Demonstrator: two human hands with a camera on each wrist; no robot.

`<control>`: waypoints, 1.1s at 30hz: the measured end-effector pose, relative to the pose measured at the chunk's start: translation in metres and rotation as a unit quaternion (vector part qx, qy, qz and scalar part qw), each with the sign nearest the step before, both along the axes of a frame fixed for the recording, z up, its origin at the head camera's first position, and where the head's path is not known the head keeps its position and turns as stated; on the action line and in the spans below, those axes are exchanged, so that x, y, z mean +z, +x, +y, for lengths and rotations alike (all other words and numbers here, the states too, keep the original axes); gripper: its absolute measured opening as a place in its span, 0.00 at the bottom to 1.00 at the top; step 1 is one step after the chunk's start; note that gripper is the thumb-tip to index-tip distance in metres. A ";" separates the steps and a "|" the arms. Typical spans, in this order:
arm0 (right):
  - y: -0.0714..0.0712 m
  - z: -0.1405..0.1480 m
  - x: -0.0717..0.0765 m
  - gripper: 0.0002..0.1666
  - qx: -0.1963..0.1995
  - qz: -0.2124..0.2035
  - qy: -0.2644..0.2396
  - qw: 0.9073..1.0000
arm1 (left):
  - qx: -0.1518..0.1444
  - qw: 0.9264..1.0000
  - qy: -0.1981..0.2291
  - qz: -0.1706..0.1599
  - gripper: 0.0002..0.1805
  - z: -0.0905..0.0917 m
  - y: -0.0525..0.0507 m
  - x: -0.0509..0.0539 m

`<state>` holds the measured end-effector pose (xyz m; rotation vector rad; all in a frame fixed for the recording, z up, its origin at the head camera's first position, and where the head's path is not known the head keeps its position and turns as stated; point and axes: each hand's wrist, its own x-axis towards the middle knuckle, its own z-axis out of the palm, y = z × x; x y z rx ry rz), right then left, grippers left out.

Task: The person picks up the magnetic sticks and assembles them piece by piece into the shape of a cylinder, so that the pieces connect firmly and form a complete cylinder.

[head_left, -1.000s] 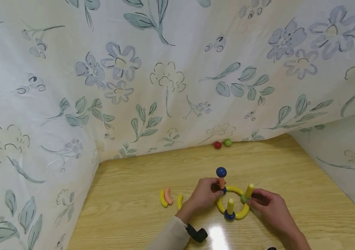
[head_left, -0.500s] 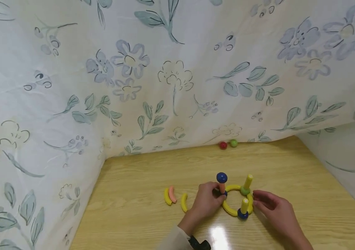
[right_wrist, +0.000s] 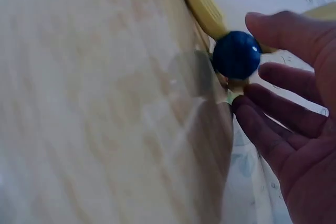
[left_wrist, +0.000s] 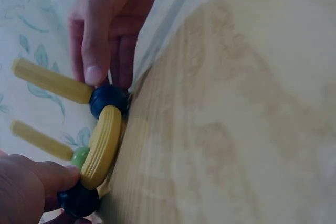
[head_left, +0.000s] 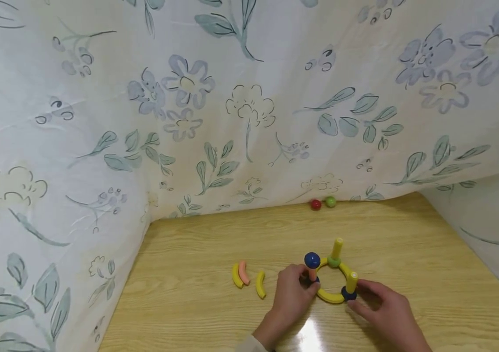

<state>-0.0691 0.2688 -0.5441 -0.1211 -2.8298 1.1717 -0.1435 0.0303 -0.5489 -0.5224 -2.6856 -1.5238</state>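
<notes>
A ring of curved yellow rods joined by balls lies on the table. My left hand pinches the dark blue ball at the ring's left; a pink stick rises from it, topped by another blue ball. At the front right, my right hand has its thumb and fingers about a second dark blue ball, lightly pinching it. A yellow stick stands on that ball. The green ball at the back carries another upright yellow stick.
Left of the hands lie a curved pink rod and two curved yellow rods, one set apart. A red ball and a green ball sit at the back edge. Floral cloth surrounds the wooden table.
The ring has turned counterclockwise, its green ball passing to the back and the front blue ball to the right. My right hand left the green ball for that blue ball; my left kept its hold.
</notes>
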 end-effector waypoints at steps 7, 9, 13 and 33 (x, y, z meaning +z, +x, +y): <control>-0.002 -0.004 -0.003 0.27 -0.017 0.038 0.004 0.999 | -0.024 0.995 -0.060 0.074 0.13 -0.005 0.016 0.002; -0.004 -0.003 -0.004 0.24 -0.017 0.044 0.006 0.999 | -0.030 0.991 -0.085 0.096 0.12 -0.006 0.019 0.003; -0.008 0.002 -0.005 0.20 -0.011 0.055 0.025 0.998 | -0.037 0.989 -0.104 0.094 0.11 -0.006 0.028 0.005; -0.024 0.025 -0.004 0.24 0.012 0.036 0.022 0.999 | -0.111 0.989 0.063 -0.078 0.16 -0.033 0.017 0.024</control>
